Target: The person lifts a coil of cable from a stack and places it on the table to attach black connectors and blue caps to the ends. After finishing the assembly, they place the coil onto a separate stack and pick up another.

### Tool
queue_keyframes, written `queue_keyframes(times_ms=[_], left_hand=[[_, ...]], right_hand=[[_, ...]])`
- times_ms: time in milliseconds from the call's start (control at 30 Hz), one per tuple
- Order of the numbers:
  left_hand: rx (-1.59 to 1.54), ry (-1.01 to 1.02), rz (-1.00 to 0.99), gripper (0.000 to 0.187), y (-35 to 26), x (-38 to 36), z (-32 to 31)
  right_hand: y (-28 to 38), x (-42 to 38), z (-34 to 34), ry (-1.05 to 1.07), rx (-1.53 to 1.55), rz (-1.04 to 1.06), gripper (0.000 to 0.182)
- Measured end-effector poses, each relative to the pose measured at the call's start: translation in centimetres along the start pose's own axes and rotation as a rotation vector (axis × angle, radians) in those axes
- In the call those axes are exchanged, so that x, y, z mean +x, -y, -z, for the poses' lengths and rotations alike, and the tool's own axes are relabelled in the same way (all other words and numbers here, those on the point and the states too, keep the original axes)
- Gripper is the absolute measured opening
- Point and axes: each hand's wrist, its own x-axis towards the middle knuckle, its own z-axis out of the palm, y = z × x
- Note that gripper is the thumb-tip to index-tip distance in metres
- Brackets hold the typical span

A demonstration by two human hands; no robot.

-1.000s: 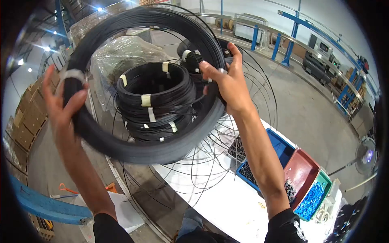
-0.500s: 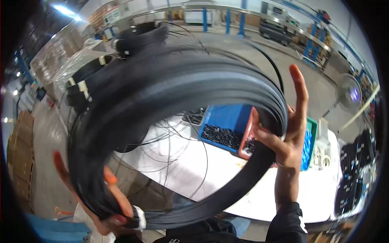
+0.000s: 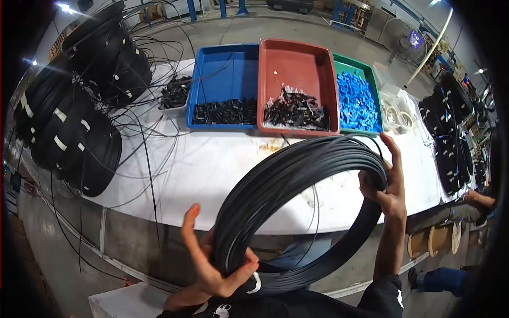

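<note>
A thick coil of black cable (image 3: 275,177) is held up at a tilt in front of my body, over the near edge of the white table (image 3: 175,196). My left hand (image 3: 217,273) grips its lower left side, thumb inside the ring, beside a white tape band (image 3: 256,283). On the upper right side, my right hand (image 3: 391,193) is wrapped round the bundle with its index finger pointing up. One loose cable strand hangs inside the ring.
Stacked black cable coils (image 3: 74,140) with white tape and stray strands fill the left. Behind are a blue tray (image 3: 225,74) and red tray (image 3: 297,63) of black pieces, and a green tray (image 3: 343,64) of blue pieces. Another person's hand (image 3: 480,200) is near the coils (image 3: 450,138) at right.
The coil has come from the left coil stacks toward the right and lower, closer to my body, with both hands still gripping it. My view has turned down to the table and trays.
</note>
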Motion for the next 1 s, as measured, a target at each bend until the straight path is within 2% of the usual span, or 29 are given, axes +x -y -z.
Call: queue_keyframes(times_ms=[100, 200, 300, 400, 433, 467, 500, 667, 733, 767, 800, 867, 933, 967, 1000], left_hand=[[-0.015, -0.004, 0.012, 0.113, 3.8, -1.5, 0.0], [-0.135, -0.119, 0.074, 0.103, 5.6, -2.1, -0.5], [-0.087, -0.19, 0.063, 0.091, 7.9, -2.8, 0.7], [-0.072, -0.289, 0.098, 0.09, 9.6, -2.5, 2.5], [-0.005, -0.349, 0.086, 0.086, 10.1, -2.3, 2.8], [-0.005, -0.343, 0.087, 0.086, 10.5, -2.3, 3.3], [0.016, -0.377, 0.106, 0.086, 11.0, -2.2, 4.1], [0.082, -0.414, 0.118, 0.083, 10.8, -1.5, 6.1], [0.078, -0.424, 0.14, 0.079, 10.8, -1.1, 6.7], [0.081, -0.438, 0.177, 0.078, 10.4, -0.9, 6.9], [0.083, -0.452, 0.211, 0.076, 10.2, -0.5, 7.1], [0.064, -0.444, 0.24, 0.073, 10.2, 0.0, 7.1], [0.197, -0.492, 0.142, 0.077, 10.3, 0.3, 6.7], [0.357, -0.535, 0.094, 0.077, 10.8, 0.1, 7.6], [0.357, -0.538, 0.099, 0.077, 10.1, 0.7, 7.4]], right_hand=[[-2.2, -0.8, 1.0, 0.078, -0.032, -0.074, 0.101], [-2.3, -0.6, 0.3, 0.177, -0.149, -0.149, 0.096], [-3.9, 0.2, -0.5, 0.267, -0.184, -0.214, 0.094], [-7.3, 2.1, -1.8, 0.358, -0.127, -0.194, 0.093], [-8.0, 2.6, -2.4, 0.375, -0.165, -0.264, 0.091], [-8.6, 3.1, -2.9, 0.39, -0.202, -0.337, 0.09], [-9.9, 3.5, -3.5, 0.397, -0.184, -0.317, 0.086], [-15.1, 4.2, -5.2, 0.321, -0.069, -0.376, 0.091], [-15.3, 3.9, -5.8, 0.21, -0.27, -0.217, 0.089], [-15.0, 3.7, -6.3, 0.109, -0.366, -0.184, 0.077], [-14.5, 3.4, -6.4, 0.103, -0.373, -0.188, 0.077], [-13.5, 2.7, -6.5, -0.253, -0.754, 0.222, 0.06], [-13.2, 1.1, -4.0, -0.623, -1.088, 0.353, 0.048], [-12.8, 0.3, -2.5, -0.773, -1.164, 0.173, 0.048], [-12.5, -0.4, -0.9, -0.919, -1.23, -0.014, 0.048]])
